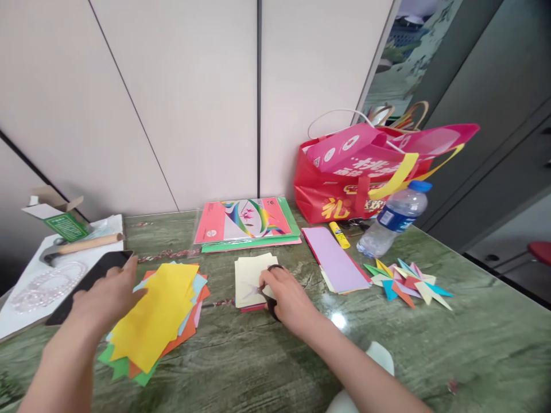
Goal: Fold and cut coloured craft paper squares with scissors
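Note:
My right hand [290, 298] has its fingers closed on the dark handles of a pair of scissors [272, 307]. The blades lie over a stack of small cream paper squares [253, 265], with a red sheet showing beneath. My left hand [105, 297] is open, thumb apart from the fingers, over the near end of a black phone [92, 284]; whether it touches the phone I cannot tell. Just right of that hand lies a fanned pile of coloured paper, a yellow sheet [161, 310] on top and orange, blue and green below.
Behind are packaged coloured paper [245, 221], a red bag [327, 195] and a water bottle [394, 218]. To the right lie purple strips [336, 258], a glue stick [339, 235] and folded paper points [408, 281]. A hammer [86, 244], beads [47, 287] and a small box [64, 221] sit left.

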A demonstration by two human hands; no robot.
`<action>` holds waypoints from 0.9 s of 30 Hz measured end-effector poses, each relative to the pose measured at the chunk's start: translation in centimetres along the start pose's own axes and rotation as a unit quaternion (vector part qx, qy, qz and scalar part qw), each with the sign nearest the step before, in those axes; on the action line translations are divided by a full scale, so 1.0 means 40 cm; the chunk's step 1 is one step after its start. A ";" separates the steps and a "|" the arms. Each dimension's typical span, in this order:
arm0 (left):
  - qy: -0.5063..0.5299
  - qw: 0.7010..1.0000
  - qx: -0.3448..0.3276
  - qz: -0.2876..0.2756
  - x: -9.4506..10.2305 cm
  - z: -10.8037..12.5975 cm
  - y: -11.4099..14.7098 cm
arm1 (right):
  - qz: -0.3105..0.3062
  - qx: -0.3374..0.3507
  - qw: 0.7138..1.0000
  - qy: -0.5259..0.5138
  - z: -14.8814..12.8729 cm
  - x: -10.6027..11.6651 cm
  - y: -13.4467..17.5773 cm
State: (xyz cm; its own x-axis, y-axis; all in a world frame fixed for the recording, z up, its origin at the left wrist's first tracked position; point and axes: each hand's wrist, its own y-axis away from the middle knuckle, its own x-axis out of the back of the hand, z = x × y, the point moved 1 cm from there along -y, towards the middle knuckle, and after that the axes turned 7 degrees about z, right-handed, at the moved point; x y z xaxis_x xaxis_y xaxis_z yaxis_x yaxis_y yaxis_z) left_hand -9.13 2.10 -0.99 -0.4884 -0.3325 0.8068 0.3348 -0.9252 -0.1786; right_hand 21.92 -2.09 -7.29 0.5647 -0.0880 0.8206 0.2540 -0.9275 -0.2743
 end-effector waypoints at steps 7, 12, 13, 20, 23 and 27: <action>0.130 0.979 -0.116 -0.106 -0.132 0.175 0.089 | -0.031 -0.033 0.999 0.009 0.018 -0.003 0.000; 0.230 0.944 -0.088 -0.218 -0.212 0.200 0.132 | -0.028 -0.048 0.998 -0.008 0.033 -0.004 -0.007; 0.247 0.936 -0.077 -0.238 -0.216 0.203 0.138 | -0.027 -0.051 0.998 -0.013 0.036 -0.003 -0.009; 0.307 0.897 0.006 -0.317 -0.222 0.214 0.167 | -0.023 -0.060 0.997 -0.046 0.047 0.010 -0.015; 0.306 0.895 0.024 -0.323 -0.229 0.207 0.168 | -0.020 -0.063 0.997 -0.048 0.049 0.011 -0.015; 0.301 0.895 0.041 -0.328 -0.232 0.202 0.166 | -0.018 -0.068 0.996 -0.048 0.051 0.010 -0.017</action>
State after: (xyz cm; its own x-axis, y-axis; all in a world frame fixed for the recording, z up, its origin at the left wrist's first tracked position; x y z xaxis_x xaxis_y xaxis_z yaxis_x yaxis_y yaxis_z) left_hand 4.16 0.52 -5.11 -0.9386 0.2150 0.2699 -0.1359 -0.9492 0.2837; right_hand 23.58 -0.75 -7.81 0.6311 -0.0248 0.7753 0.1697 -0.9708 -0.1693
